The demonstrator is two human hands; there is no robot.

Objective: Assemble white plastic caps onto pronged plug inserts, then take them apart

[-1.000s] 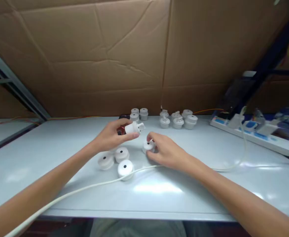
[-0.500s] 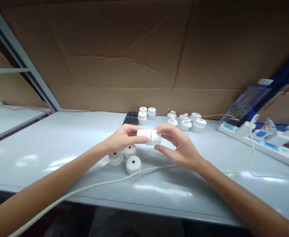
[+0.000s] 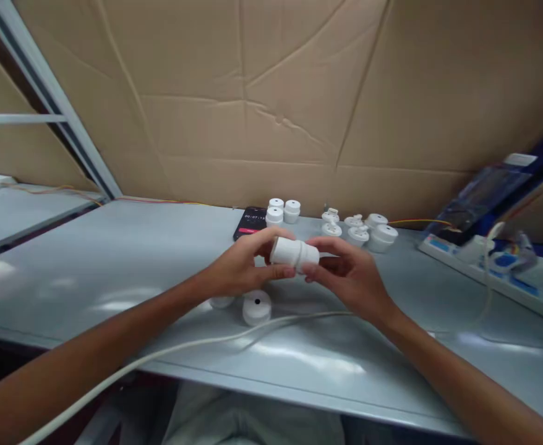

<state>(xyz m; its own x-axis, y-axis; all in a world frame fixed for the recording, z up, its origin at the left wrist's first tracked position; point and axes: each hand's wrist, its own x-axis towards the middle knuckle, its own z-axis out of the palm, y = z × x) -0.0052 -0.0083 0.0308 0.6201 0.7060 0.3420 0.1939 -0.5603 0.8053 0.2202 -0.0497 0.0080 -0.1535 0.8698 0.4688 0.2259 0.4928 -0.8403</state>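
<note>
A white cylindrical device (image 3: 289, 252) with a seam round it lies sideways between my hands, above the table. My left hand (image 3: 253, 262) grips its left end between thumb and fingers. Thumb and fingers of my right hand (image 3: 341, 270) are closed on its right end. Below my left hand a white round unit (image 3: 256, 308) with a black dot stands on the table, and another one (image 3: 221, 301) is mostly hidden by that hand.
Behind my hands are a phone (image 3: 252, 222) showing a timer, several white units (image 3: 292, 211) and several open white parts (image 3: 358, 233). A white cable (image 3: 197, 343) crosses in front. A power strip (image 3: 498, 272) lies at right.
The device has tilted, its right end lower, and my right thumb now presses on it. My left hand has shifted right and covers more of the units below. The view has shifted slightly.
</note>
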